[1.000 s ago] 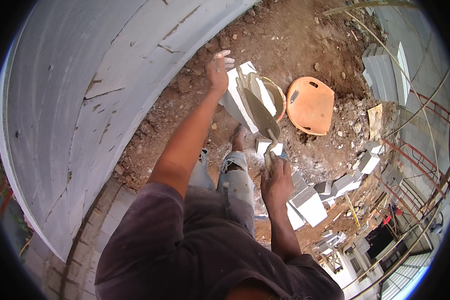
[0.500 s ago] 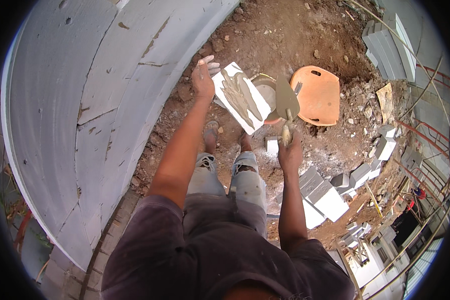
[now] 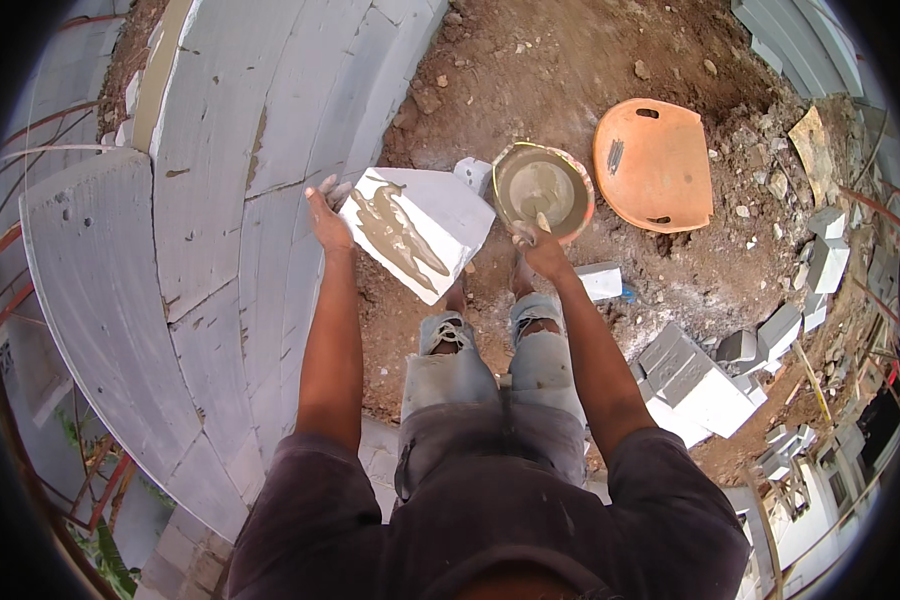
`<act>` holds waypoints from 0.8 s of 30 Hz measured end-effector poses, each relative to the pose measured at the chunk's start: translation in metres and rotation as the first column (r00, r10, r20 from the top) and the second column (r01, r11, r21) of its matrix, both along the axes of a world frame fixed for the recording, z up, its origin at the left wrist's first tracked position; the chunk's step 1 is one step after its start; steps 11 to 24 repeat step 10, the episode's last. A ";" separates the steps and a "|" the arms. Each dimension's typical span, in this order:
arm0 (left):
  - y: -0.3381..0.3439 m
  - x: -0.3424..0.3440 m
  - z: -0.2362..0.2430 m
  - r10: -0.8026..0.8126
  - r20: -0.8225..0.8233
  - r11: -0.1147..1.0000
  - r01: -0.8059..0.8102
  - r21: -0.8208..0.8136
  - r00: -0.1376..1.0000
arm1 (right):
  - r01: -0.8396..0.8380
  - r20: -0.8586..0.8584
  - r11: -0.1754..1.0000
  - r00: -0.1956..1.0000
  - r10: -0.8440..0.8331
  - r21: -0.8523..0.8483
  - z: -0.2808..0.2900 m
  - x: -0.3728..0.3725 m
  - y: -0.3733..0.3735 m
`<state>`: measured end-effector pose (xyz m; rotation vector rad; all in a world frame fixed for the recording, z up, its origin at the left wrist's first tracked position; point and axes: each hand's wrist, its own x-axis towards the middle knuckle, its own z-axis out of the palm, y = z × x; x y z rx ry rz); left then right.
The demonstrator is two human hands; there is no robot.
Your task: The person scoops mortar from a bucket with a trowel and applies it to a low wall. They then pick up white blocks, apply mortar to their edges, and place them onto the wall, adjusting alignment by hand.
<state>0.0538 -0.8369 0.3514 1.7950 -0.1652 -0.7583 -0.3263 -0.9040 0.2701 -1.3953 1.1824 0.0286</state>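
My left hand (image 3: 330, 215) grips the left edge of a large white building block (image 3: 450, 205), its fingers against the far left corner. Grey wet mortar (image 3: 398, 235) lies in uneven streaks along the block's narrow upward face. What the block rests on is hidden. My right hand (image 3: 542, 252) is closed round the handle of a trowel (image 3: 543, 222), which points down into a round bucket (image 3: 577, 225). Wet mortar in the bucket covers the trowel's blade.
A tall wall of grey blocks (image 3: 220, 190) curves along my left. Right of the bucket lies an orange plastic lid-like panel (image 3: 660, 165) with two slots. A small white block (image 3: 600, 281) and stacked blocks (image 3: 695, 375) sit on the dirt ground (image 3: 540, 65) at right.
The trowel has gone from above the bucket's right side down into the mortar. The block appears turned, with more of its broad side showing. My view has shifted.
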 end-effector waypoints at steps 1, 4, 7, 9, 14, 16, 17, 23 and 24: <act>0.005 0.000 -0.001 0.028 -0.006 0.999 -0.028 0.021 1.000 | -0.007 0.082 0.999 0.997 0.004 0.037 -0.006 0.007 0.000; 0.024 -0.003 0.000 0.227 0.034 0.974 -0.227 0.004 0.973 | 0.014 0.124 0.951 0.991 -0.054 0.308 0.018 0.055 -0.020; 0.073 -0.050 -0.017 0.531 -0.223 0.825 -0.559 -0.083 0.817 | -0.137 0.116 0.958 0.987 0.111 0.253 -0.020 0.081 -0.014; 0.181 -0.132 -0.113 0.295 -0.429 0.811 -0.461 -0.360 0.854 | -0.118 0.132 0.968 0.987 0.090 0.220 -0.039 0.096 -0.019; 0.184 -0.133 -0.134 0.311 -0.436 0.801 -0.480 -0.358 0.844 | -0.112 0.138 0.975 0.987 0.085 0.194 -0.049 0.106 -0.023; 0.184 -0.133 -0.134 0.311 -0.436 0.801 -0.480 -0.358 0.844 | -0.112 0.138 0.975 0.987 0.085 0.194 -0.049 0.106 -0.023; 0.184 -0.133 -0.134 0.311 -0.436 0.801 -0.480 -0.358 0.844 | -0.112 0.138 0.975 0.987 0.085 0.194 -0.049 0.106 -0.023; 0.184 -0.133 -0.134 0.311 -0.436 0.801 -0.480 -0.358 0.844 | -0.112 0.138 0.975 0.987 0.085 0.194 -0.049 0.106 -0.023; 0.184 -0.133 -0.134 0.311 -0.436 0.801 -0.480 -0.358 0.844 | -0.112 0.138 0.975 0.987 0.085 0.194 -0.049 0.106 -0.023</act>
